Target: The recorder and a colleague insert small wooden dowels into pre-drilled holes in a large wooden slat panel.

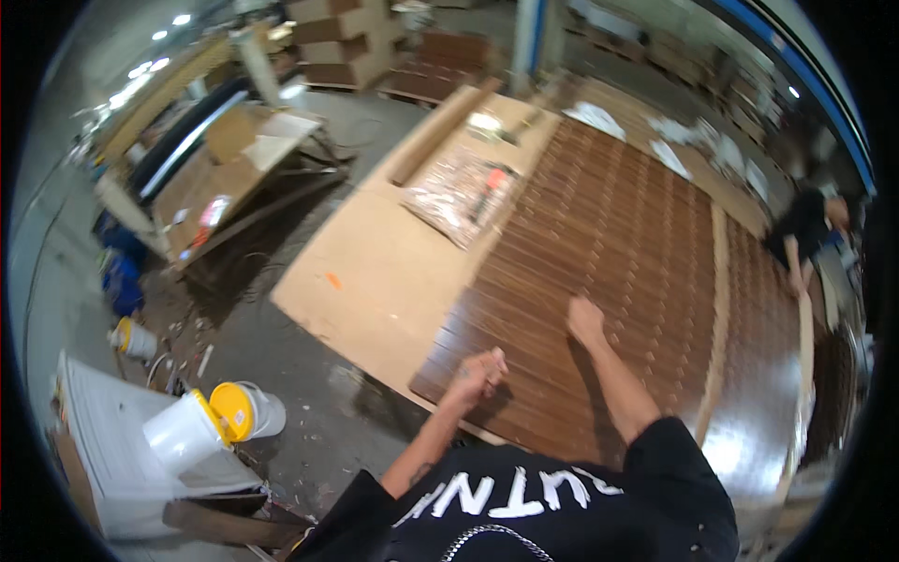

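Dark brown wood-grain panels (pixel 599 244) lie on the table in front of me, dotted with rows of small pale pieces. My left hand (pixel 479 377) is over the panel's near left part, fingers curled; whatever they hold, if anything, is too small to make out. Farther right, my right hand (pixel 585 320) is closed at the panel surface, beside the rows, and its fingertips are hidden. Beyond my hands, a clear plastic bag (pixel 459 199) of small copper-coloured pieces rests on the bare board. A tool with a red end (pixel 491 187) lies on the bag.
The pale tabletop board (pixel 346 258) extends left of the panels; a brown strip (pixel 445 131) lies along its far side. White buckets with yellow lids (pixel 232 410) stand lower left. Another worktable (pixel 234 178) is far left. A person (pixel 810 229) bends over the right end.
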Demonstrator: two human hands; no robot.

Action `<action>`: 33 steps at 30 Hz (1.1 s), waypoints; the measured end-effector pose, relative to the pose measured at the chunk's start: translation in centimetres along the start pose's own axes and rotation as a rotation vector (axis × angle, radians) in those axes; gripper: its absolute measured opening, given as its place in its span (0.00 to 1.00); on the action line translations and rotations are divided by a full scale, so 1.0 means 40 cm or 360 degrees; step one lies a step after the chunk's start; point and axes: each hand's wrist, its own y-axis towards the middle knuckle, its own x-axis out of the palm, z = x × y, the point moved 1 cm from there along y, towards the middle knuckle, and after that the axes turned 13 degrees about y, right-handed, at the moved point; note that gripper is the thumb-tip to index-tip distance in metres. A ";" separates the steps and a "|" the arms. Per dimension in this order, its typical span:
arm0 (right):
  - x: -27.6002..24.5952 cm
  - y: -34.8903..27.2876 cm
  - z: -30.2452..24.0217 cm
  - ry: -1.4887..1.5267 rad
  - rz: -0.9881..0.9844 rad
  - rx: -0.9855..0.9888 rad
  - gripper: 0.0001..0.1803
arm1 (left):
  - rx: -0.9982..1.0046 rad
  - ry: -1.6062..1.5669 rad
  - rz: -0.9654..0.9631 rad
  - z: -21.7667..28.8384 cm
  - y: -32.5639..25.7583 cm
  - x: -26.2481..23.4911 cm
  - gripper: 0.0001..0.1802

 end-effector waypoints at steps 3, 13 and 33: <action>-0.015 -0.054 -0.023 0.0219 0.0077 0.0222 0.13 | -0.0051 -0.0036 -0.0045 -0.026 0.008 -0.020 0.24; 0.083 -0.474 -0.238 0.2188 -0.0356 0.0504 0.10 | -0.0425 0.0220 -0.0314 -0.093 -0.020 0.047 0.29; 0.024 -0.129 0.057 0.0414 0.0125 0.0126 0.10 | -0.0256 -0.0035 -0.0243 -0.042 -0.016 -0.069 0.10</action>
